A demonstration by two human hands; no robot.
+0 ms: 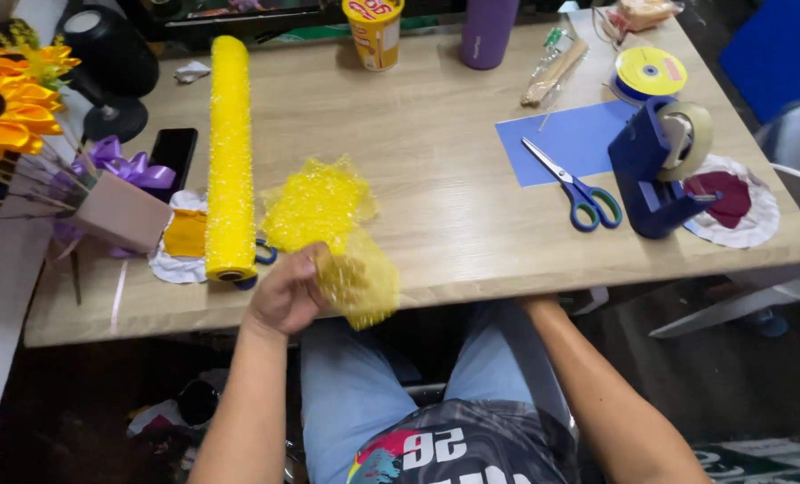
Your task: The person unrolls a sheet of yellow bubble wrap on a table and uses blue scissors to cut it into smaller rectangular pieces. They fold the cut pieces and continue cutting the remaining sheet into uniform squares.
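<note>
Left hand [285, 294] has its fingers curled shut on a small piece of yellow mesh [359, 282], held right at the near edge of the wooden table [436, 206], just over the lap. The right hand is out of sight — the forearm runs up under the table edge and disappears, so I can't tell what those fingers are doing. How far along? Looks early to middling: a little stack of cut mesh squares [315, 204] is lying on the table just beyond the held piece, next to the long mesh roll [230, 157], which is still fat, so plenty uncut. Finished sunflowers [5, 108] with a purple ribbon [122, 166] sit at far left. The blue-handled scissors [575, 186] rest well apart on a blue sheet [566, 139], beside the tape dispenser [664, 166] — nobody's touching them.
</note>
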